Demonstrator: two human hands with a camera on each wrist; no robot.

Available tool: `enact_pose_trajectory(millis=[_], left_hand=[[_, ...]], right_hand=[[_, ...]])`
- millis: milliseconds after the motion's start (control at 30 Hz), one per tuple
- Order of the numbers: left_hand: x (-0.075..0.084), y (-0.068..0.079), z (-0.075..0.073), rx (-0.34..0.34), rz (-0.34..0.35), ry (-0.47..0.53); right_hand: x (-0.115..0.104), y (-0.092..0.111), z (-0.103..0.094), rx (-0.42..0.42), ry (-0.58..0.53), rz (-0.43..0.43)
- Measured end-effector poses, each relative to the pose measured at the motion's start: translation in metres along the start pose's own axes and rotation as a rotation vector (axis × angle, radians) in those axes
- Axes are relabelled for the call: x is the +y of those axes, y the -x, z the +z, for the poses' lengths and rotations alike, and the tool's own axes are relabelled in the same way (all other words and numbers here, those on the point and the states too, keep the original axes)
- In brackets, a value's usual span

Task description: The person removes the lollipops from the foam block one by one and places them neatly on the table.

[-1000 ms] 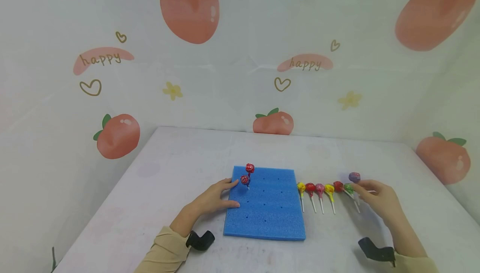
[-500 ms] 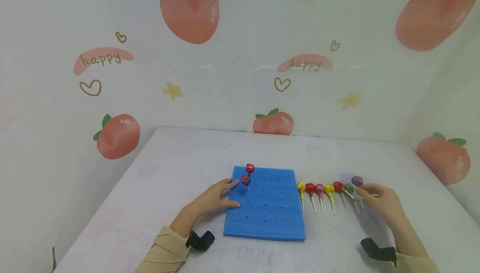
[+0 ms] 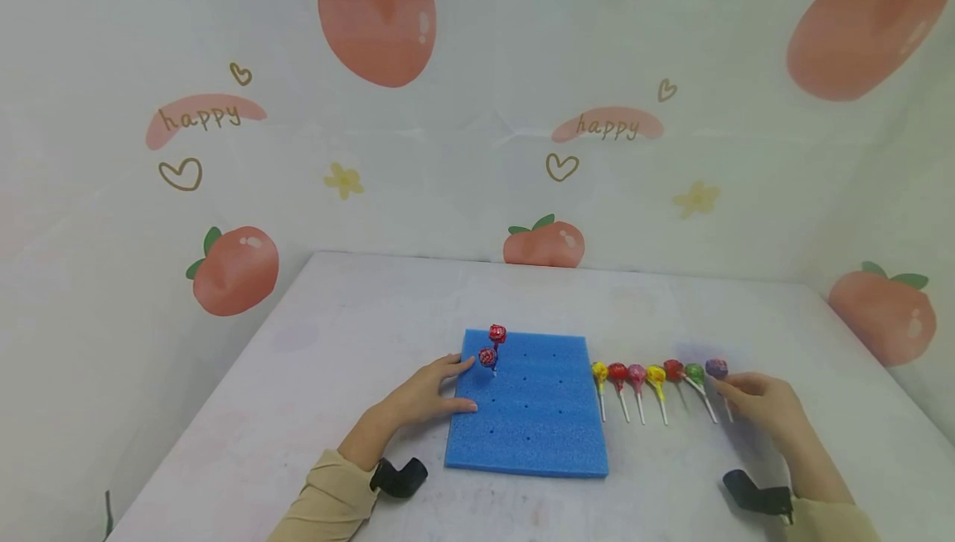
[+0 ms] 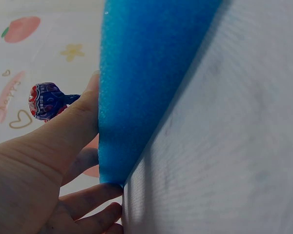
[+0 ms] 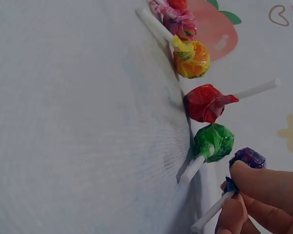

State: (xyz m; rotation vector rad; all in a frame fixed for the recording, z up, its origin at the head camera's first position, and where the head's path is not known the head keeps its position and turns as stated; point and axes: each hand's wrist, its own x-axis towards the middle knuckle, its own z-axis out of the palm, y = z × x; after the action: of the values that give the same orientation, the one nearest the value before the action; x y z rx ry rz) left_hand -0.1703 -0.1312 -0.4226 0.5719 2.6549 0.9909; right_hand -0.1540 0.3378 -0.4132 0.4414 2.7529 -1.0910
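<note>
My right hand (image 3: 764, 405) pinches a purple-wrapped lollipop (image 3: 716, 368) at the right end of a row of lollipops. In the right wrist view, thumb and fingers meet just below the wrapped head (image 5: 254, 158), and the white stick (image 5: 212, 212) slants out below them. Beside it lies a green lollipop (image 5: 214, 143), then a red one (image 5: 205, 103). My left hand (image 3: 421, 393) rests at the left edge of a blue foam board (image 3: 525, 459), fingers extended, thumb and forefinger touching it. Two red-and-blue lollipops (image 3: 496, 334) stand in the foam's upper left.
Several lollipops lie between the board and my right hand, among them yellow (image 3: 656, 375), pink (image 3: 637, 374) and red (image 3: 617, 372). Small holes dot the foam. Black camera mounts (image 3: 399, 478) stick out from both wrists. A printed cloth wall (image 3: 448, 186) closes off the table's back.
My right hand has moved right and toward me with the purple lollipop, lowering it beside the green one. The left hand and foam board have stayed still.
</note>
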Motion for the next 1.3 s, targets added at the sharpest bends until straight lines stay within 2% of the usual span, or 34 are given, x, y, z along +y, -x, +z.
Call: enact_pose_trajectory(millis=[367,867,1300], left_hand=[[0.0003,-0.0004,0.0007,0.003,-0.004,-0.004],[0.0000,0.0000,0.0001,0.002,0.005,0.006],[0.0003,0.0004,-0.0005,0.000,0.004,0.012]], right_hand=[[0.0059,-0.0042,0.0004,0.010,0.020,-0.040],[0.0062,-0.0067,0.0023,-0.004,0.035,0.001],[0.0044,-0.0060,0.0015,-0.001,0.047,-0.007]])
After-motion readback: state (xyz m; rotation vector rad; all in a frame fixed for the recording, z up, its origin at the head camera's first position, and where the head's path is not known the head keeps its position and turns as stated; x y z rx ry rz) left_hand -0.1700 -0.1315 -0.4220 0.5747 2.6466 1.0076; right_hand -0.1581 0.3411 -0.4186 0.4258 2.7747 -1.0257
